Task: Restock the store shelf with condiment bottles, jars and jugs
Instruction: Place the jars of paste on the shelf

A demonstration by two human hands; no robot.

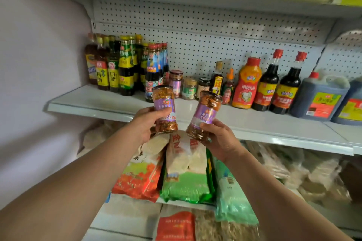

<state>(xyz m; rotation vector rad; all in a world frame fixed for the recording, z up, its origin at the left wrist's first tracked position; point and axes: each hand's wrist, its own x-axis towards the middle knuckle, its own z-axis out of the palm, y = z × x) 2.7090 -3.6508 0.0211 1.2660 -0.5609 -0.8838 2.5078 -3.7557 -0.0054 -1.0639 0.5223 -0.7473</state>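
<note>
Now the left hand (146, 123) grips one jar (164, 108) and the right hand (219, 139) grips another jar (203, 114), both held up before the shelf's (94, 101) front edge.

Glossy glass jars (164, 108), perforated metal backboard (195, 31)

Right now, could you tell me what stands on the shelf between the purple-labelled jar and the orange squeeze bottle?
In the head view, between the purple-labelled jar and the orange squeeze bottle stand a green-labelled jar, a dark jar and two small bottles.

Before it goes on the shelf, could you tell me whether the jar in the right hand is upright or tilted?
Tilted: the purple-labelled jar in the right hand leans with its top to the right.
</note>
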